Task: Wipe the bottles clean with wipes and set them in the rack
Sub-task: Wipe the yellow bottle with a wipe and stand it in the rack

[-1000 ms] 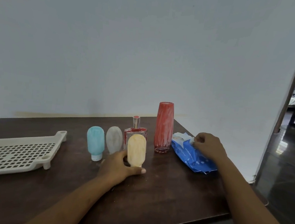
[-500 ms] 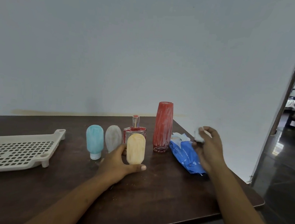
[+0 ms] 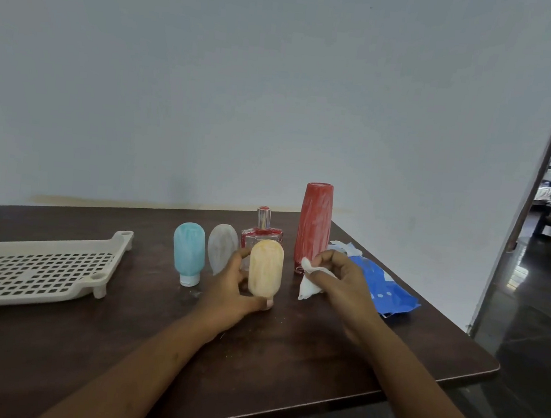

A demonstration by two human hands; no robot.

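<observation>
My left hand (image 3: 231,293) grips a smudged yellow bottle (image 3: 265,268), held upright at the table's middle. My right hand (image 3: 344,280) pinches a white wipe (image 3: 309,283) just right of that bottle, not touching it. Behind stand a blue bottle (image 3: 188,254), a grey bottle (image 3: 221,250), a clear glass bottle with red trim (image 3: 263,231) and a tall red bottle (image 3: 313,225). The cream perforated rack (image 3: 34,267) lies at the left with nothing in it.
A blue pack of wipes (image 3: 383,290) lies to the right of my right hand, a white sheet sticking out of its top. The dark wooden table (image 3: 254,357) ends close on the right and near side. A doorway opens at the far right.
My right hand pulled a wipe out of the blue pack and carried it left, close to the yellow bottle. My left hand kept its hold on that bottle.
</observation>
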